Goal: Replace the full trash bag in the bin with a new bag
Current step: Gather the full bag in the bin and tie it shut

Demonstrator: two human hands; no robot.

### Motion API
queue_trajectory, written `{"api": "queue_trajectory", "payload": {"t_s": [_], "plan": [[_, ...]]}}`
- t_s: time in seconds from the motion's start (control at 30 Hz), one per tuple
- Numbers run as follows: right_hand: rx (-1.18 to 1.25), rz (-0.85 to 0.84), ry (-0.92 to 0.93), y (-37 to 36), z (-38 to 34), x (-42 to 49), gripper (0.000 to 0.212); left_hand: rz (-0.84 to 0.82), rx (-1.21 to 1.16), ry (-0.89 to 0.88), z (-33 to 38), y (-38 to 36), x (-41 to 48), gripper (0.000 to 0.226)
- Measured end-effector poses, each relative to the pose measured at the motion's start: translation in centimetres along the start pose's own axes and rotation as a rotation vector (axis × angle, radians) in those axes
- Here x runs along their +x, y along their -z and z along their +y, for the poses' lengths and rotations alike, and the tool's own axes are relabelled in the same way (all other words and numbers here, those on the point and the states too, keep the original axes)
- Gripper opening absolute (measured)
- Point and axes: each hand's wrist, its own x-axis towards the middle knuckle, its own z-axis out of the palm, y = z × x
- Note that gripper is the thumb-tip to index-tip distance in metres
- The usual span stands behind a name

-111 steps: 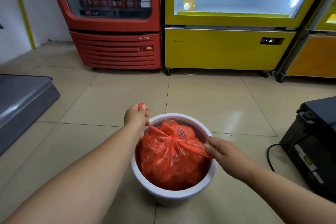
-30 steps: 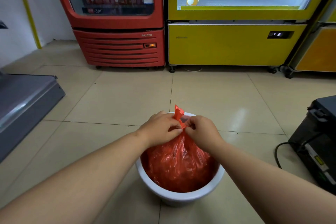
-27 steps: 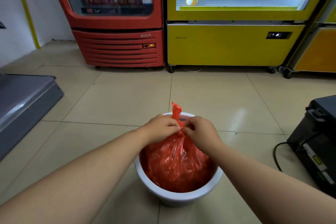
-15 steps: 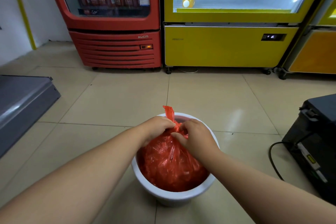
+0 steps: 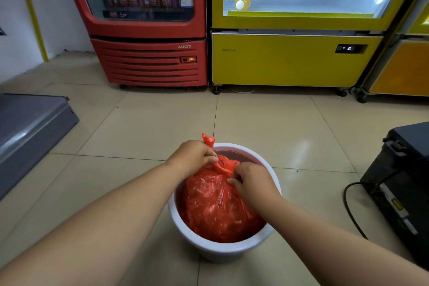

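A full red trash bag sits inside a round white bin on the tiled floor. Its top is gathered and twisted into a neck. My left hand is closed around that neck, and a loose end of red plastic sticks up above my fist. My right hand pinches the bag's plastic just right of the neck, fingertips pressed into the gathered part. No new bag is in sight.
A red drinks cooler and a yellow cooler stand against the far wall. A grey metal unit lies at the left. A black box with a cable sits close at the right.
Earlier my hands pulled two bag ends apart, then came together at the top. In the last half second my right hand slid down and right from the neck; my left keeps its grip.
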Motion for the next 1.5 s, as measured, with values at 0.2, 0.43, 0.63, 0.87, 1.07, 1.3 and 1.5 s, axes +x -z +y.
{"api": "queue_trajectory", "payload": {"t_s": [0.2, 0.43, 0.63, 0.87, 1.07, 1.3, 1.5], "plan": [[-0.082, -0.11, -0.002, 0.1, 0.8, -0.9, 0.018, 0.075, 0.149, 0.004, -0.3, -0.6, 0.1, 0.025], [-0.024, -0.167, -0.032, 0.5, 0.8, -0.1, 0.025, 0.013, -0.117, 0.079, -1.5, 0.0, -0.3, 0.018], [0.043, -0.137, -0.06, 0.4, 0.6, 1.9, 0.062, 0.334, -0.166, 0.356, -3.9, 1.0, -2.4, 0.042], [-0.116, -0.282, -0.008, -0.1, -1.1, 2.3, 0.049, 0.097, -0.709, 0.78, -4.5, -0.9, -5.4, 0.021], [-0.165, -0.32, -0.047, -0.7, -2.5, 2.2, 0.012, 0.135, -0.808, 0.776, -4.4, -1.1, -5.5, 0.014], [-0.149, -0.364, -0.062, 1.2, -2.3, 2.4, 0.008, 0.084, -0.831, 0.759, -4.4, -1.2, -5.4, 0.011], [-0.148, -0.397, -0.129, 4.3, -2.4, 3.3, 0.015, 0.037, -0.878, 0.787, -4.8, -1.0, -5.0, 0.01]]}}
